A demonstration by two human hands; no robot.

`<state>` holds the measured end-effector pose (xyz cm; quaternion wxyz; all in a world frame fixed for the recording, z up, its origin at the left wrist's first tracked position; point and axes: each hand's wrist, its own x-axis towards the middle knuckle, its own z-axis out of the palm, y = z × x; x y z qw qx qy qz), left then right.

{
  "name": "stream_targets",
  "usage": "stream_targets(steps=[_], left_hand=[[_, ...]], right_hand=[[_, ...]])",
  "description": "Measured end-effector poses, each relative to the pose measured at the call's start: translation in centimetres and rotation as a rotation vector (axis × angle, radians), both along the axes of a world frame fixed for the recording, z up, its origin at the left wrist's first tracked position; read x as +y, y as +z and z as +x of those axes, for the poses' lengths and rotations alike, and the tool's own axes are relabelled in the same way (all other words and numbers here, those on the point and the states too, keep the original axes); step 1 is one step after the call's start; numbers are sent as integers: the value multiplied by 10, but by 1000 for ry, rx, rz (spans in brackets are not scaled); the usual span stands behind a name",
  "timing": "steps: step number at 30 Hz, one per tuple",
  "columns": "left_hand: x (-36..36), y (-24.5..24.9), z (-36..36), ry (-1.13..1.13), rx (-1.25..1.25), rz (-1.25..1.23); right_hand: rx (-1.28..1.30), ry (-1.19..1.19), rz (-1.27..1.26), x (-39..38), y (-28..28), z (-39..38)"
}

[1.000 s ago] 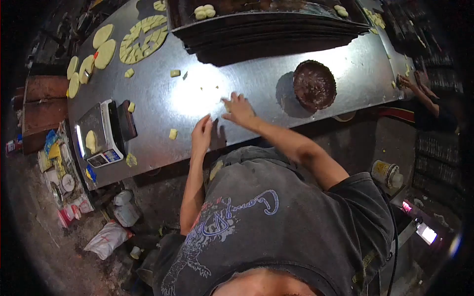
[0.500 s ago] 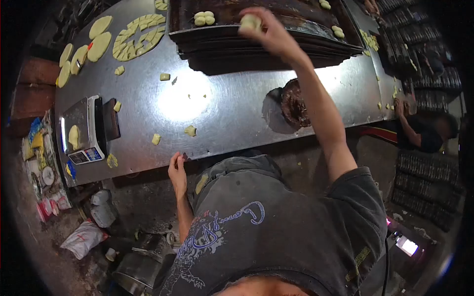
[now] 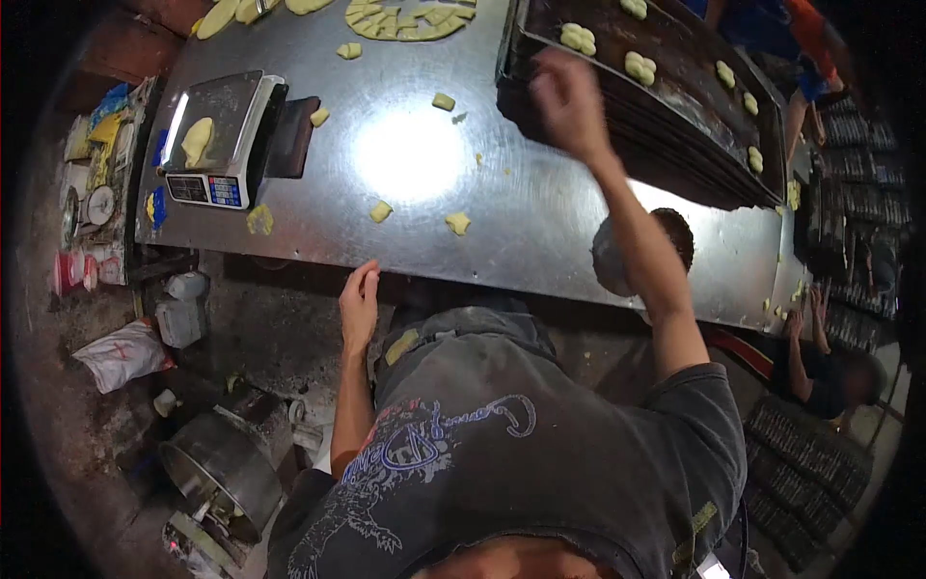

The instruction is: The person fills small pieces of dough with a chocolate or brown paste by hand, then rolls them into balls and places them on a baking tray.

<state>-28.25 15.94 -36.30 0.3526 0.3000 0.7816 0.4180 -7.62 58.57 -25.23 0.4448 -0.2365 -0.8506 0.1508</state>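
Observation:
My right hand (image 3: 569, 101), smeared by motion, is by the front side of a stack of dark baking trays (image 3: 666, 145). On the top tray sit several clusters of small dough balls, one dough cluster (image 3: 579, 39) just beyond the hand and another dough cluster (image 3: 640, 68) to its right. Low at the table's front edge, my left hand (image 3: 359, 307) has its fingers loosely apart and holds nothing. Nearest to it on the metal table (image 3: 540, 232) lie a small dough piece (image 3: 381, 211) and a second dough piece (image 3: 458, 224).
A digital scale (image 3: 208, 188) with a dough lump (image 3: 197, 143) stands at left. Cut dough (image 3: 410, 29) lies at the back. My right forearm partly covers a round container of dark brown paste (image 3: 675, 234). Other people work at right. A metal mixing bowl (image 3: 227, 473) is at lower left.
My right hand has let go of a dough cluster on the top tray and drawn back toward me. The view has swung left, and my left hand stays low by the table edge.

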Motion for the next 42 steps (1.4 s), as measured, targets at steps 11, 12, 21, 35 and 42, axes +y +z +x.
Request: stream_targets(steps=[11,12,21,35,42], left_hand=[[-11,27,-65,277,-400,138],[-14,27,-73,306,-413,148],[47,66,-80,200,-340,255],[178,98,88,-636,38,1087],[218,111,195,-1166,484,695]], right_hand=[[-462,-107,-553,21,-181,-156],[-498,-186,-637,22,-181,-163],[-343,492,-1015,-151,-104,-161],[979,438,-1862,-247,23,18],[588,219,-1705,-212,35,170]])
